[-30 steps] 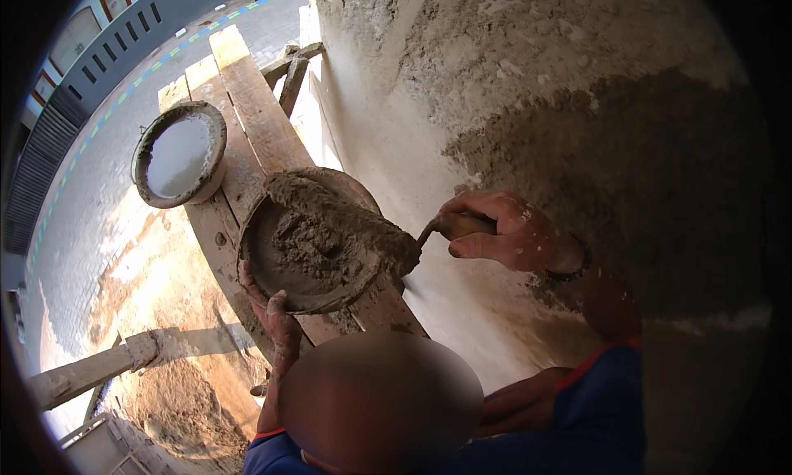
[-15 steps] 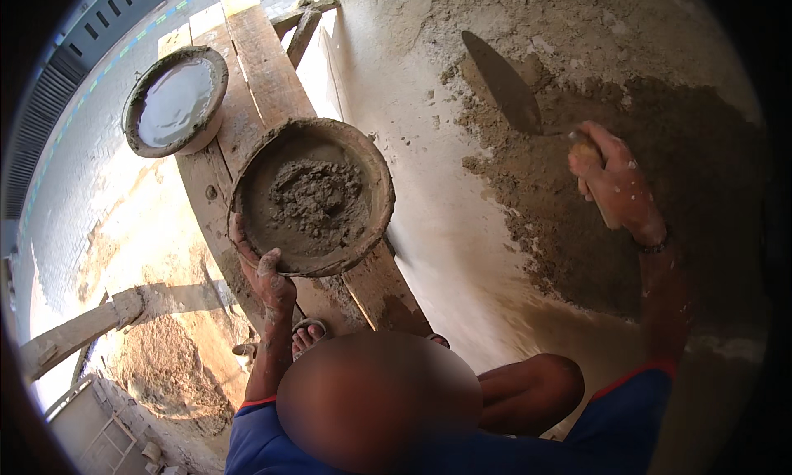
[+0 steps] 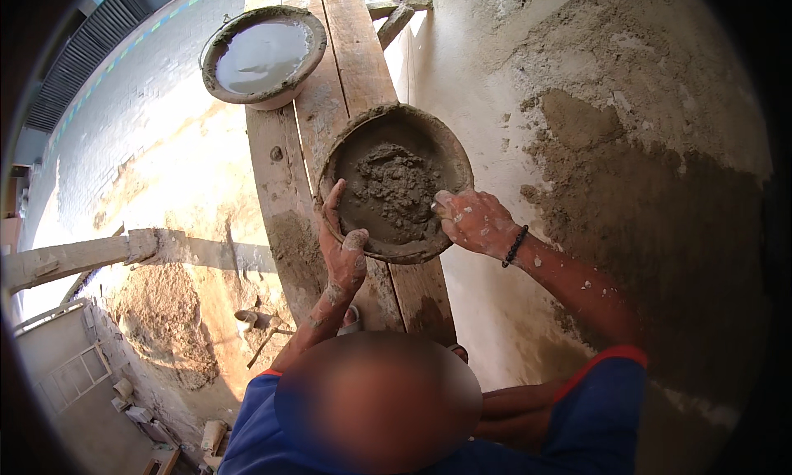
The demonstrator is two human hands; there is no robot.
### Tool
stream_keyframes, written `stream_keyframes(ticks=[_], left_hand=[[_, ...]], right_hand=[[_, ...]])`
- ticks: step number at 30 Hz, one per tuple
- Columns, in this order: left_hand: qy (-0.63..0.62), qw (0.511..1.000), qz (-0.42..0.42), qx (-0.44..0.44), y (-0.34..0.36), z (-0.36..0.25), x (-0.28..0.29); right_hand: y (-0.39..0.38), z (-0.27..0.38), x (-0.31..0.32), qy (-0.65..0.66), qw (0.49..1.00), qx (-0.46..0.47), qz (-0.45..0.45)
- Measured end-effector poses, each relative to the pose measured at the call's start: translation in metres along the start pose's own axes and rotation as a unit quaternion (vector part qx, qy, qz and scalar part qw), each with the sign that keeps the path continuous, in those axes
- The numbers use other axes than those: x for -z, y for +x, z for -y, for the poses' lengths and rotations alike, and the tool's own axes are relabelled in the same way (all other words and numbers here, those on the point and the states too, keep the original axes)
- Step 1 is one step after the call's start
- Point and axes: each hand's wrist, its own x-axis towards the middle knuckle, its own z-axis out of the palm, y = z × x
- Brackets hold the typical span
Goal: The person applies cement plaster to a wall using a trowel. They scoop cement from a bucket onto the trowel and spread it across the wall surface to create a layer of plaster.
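Mud [image 3: 396,184], thick, wet and grey-brown, sits in a lump in the round, brown, dirt-crusted bowl [image 3: 447,147] right in front of you. Your left hand [image 3: 342,259] grips the bowl's near left edge, with the thumb up by the rim and the fingers spread along the outside. Your right hand [image 3: 480,221], with a black beaded band [image 3: 516,245] on its wrist, is curled up tight at the bowl's right side, and a small bit of a tool handle [image 3: 437,208] shows by its fingers. The rest of that tool is hidden, so I cannot tell how deep it goes. It looks like you are at the scooping step. The next move seems to call for a firm left hold, so the bowl does not tip, while the right hand lifts some mud out. Too big a lump could slip off. Your surface [image 3: 363,54] is a row of rough wooden planks with mud smears. Farther along it stands a round, tan bucket [image 3: 276,101] with a dirty rim and cloudy grey water [image 3: 262,56] inside. On your right is a rough, pale wall [image 3: 487,157] with a big, dark, wet-looking patch [image 3: 660,227]. Off to your left are grey paved ground [image 3: 107,116], a heap of brown dirt [image 3: 165,326] and a thick wooden beam [image 3: 74,260].
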Motion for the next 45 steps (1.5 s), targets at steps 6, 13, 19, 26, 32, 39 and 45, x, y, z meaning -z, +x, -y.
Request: stream_keyframes(ticks=[6, 13, 19, 26, 32, 39, 45], left_hand=[[0.047, 0.999, -0.019, 0.019, 0.003, -0.001, 0.009], [0.08, 0.997, 0.016, -0.001, 0.001, 0.016, 0.032], [0.04, 0.999, -0.014, -0.014, 0.002, 0.014, 0.026], [-0.066, 0.997, -0.029, -0.002, -0.002, 0.043, 0.037], [-0.063, 0.995, -0.07, -0.039, 0.0, 0.054, 0.057], [0.294, 0.941, -0.163, -0.039, -0.005, 0.114, 0.119], [0.482, 0.848, -0.199, 0.093, -0.023, 0.136, 0.173]], right_hand=[[-0.028, 0.006, 0.008, 0.174, 0.982, -0.057, -0.032], [-0.035, 0.003, -0.006, 0.156, 0.981, -0.071, -0.094], [-0.031, -0.004, 0.019, 0.146, 0.984, -0.069, -0.076], [-0.06, 0.004, 0.101, 0.257, 0.954, -0.035, -0.152], [-0.072, -0.026, 0.14, 0.315, 0.938, -0.027, -0.141], [-0.124, -0.235, 0.159, -0.009, 0.883, -0.3, -0.361], [-0.106, -0.108, 0.207, 0.144, 0.886, -0.399, -0.186]])
